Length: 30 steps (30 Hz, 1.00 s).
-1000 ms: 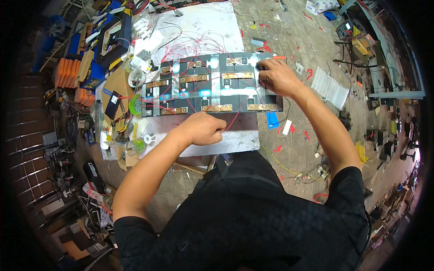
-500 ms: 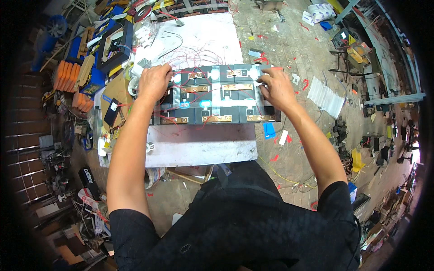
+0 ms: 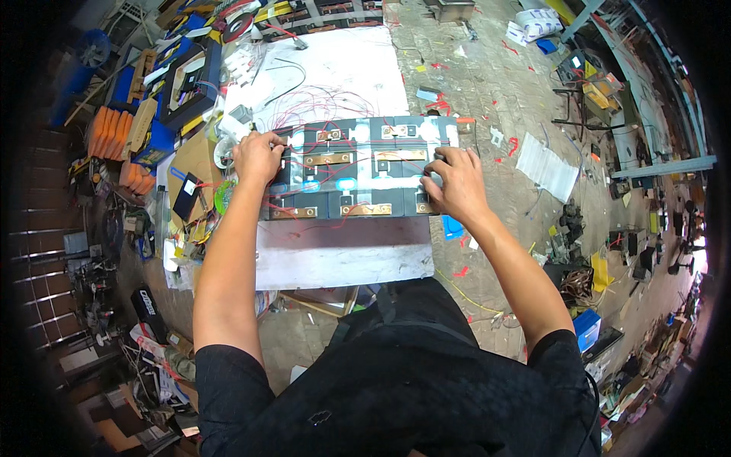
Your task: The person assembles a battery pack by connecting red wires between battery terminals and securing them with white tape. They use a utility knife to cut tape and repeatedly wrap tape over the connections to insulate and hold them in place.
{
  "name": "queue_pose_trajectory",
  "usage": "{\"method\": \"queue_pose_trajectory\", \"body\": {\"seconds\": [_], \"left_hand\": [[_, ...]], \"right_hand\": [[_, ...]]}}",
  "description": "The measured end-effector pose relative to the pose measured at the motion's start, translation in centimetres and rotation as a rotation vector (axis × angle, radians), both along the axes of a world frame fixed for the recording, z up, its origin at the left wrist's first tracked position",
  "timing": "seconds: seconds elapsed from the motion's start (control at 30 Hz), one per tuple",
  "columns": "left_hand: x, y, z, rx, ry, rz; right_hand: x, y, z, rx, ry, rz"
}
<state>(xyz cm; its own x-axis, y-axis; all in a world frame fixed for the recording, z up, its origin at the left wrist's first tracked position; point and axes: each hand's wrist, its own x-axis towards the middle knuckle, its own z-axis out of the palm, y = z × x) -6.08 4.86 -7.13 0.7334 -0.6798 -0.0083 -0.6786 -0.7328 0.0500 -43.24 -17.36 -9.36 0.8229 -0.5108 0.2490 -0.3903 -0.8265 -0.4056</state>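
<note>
A battery pack of black cells with copper bars, clear tape and thin red wires lies on a white-covered table. At its left end my left hand is closed, the fingers curled over the upper left edge; the thumb's contact is hard to see. My right hand rests over the pack's near right end, fingers bent and spread, thumb apart from the index finger. The palm and wrist hide the near right corner. Loose red wires loop out behind the pack onto the white sheet.
Another similar pack stands at the table's far end. Left of the table are orange pieces, a black frame and cardboard. Red scraps and a corrugated white sheet lie on the floor at right. A blue box sits near my right elbow.
My right hand has moved nearer to me along the pack's right end, its fingers spreading. My left hand has lowered slightly at the left end. The view has shifted a little.
</note>
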Motion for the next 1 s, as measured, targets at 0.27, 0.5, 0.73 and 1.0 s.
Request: {"method": "queue_pose_trajectory", "body": {"seconds": [0.27, 0.5, 0.73, 1.0], "left_hand": [[-4.8, -1.4, 1.2, -0.391, -0.051, -0.331], [-14.2, -4.8, 0.5, -0.391, 0.145, -0.81], [-12.6, -2.6, -1.9, -0.298, 0.118, -0.736], [-13.3, -2.0, -1.5, -0.355, 0.165, -0.459]], "right_hand": [[1.9, 0.6, -1.2, 0.043, -0.054, 0.039], [2.1, 0.6, -0.1, 0.188, -0.082, 0.21], [-0.1, -0.9, -0.8, 0.07, 0.02, 0.071], [-3.4, -0.5, -0.1, 0.105, 0.054, 0.126]]}}
